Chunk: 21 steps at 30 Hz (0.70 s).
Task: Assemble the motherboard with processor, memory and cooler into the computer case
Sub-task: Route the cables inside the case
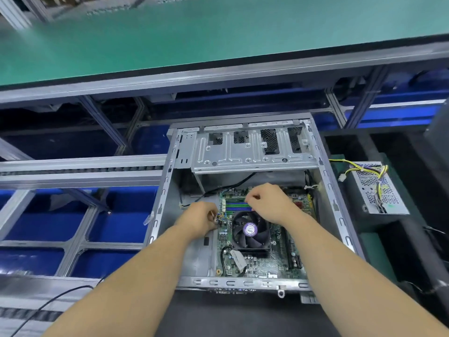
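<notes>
Both forearms reach in from the bottom edge toward the open computer case (167, 181), which lies on its side with the motherboard (279, 259) already seated flat on its floor. Starting at the left, my left hand (199, 221) has its fingers curled round a small bundle of thin coloured wires (221, 216) at the board's left edge. Next comes the cooler (251, 231), its fan sitting squarely on the board, and above it the memory slots (237, 206). My right hand (269, 203) hovers over those slots with fingers bent; whether it pinches anything I cannot tell.

I judge the board stiff but fragile, best held by its bare edges, never by the cooler or the components. The wires are limp and light, and their plug wants a gentle pinch. The drive cage (247, 152) overhangs the far end and crowds the reach, and a black cable (233, 184) trails beneath it. Well to the right, outside the case, sits the power supply (379, 188) with its loose wiring.
</notes>
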### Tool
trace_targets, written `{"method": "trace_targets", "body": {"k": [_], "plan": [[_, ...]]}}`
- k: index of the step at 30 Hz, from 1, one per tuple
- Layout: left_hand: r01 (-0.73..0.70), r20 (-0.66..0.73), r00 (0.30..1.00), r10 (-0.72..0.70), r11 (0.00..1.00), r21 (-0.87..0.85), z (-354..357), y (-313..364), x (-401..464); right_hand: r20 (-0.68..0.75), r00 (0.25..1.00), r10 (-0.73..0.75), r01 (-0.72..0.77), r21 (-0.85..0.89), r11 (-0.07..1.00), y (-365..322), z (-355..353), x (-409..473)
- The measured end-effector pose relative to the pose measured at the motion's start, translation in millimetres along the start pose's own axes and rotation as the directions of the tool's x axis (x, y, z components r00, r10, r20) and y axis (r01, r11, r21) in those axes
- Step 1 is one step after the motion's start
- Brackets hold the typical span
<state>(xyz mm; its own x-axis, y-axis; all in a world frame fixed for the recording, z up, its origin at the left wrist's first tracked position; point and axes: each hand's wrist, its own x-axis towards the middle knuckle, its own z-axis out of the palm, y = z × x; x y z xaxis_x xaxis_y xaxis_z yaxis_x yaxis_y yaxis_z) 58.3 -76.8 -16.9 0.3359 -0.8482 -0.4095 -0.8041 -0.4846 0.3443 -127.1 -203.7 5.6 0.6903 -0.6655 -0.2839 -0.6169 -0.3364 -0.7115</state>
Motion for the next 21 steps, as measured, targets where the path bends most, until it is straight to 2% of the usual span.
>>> {"method": "trace_targets", "body": {"k": [8, 12, 21], "plan": [[-0.068, 0.011, 0.998, 0.068, 0.997, 0.031, 4, 0, 1, 0.018, 0.999, -0.032, 0.033, -0.007, 0.999, -2, 6, 7], [-0.115, 0.013, 0.993, 0.114, 0.985, 0.129, 2, 7, 1, 0.009, 0.999, -0.037, 0.037, -0.026, 0.999, -4, 7, 7], [-0.134, 0.042, 0.991, 0.128, 0.972, 0.192, 1, 10, 4, 0.023, 0.999, -0.025, 0.025, -0.013, 1.0, -4, 5, 6]]}}
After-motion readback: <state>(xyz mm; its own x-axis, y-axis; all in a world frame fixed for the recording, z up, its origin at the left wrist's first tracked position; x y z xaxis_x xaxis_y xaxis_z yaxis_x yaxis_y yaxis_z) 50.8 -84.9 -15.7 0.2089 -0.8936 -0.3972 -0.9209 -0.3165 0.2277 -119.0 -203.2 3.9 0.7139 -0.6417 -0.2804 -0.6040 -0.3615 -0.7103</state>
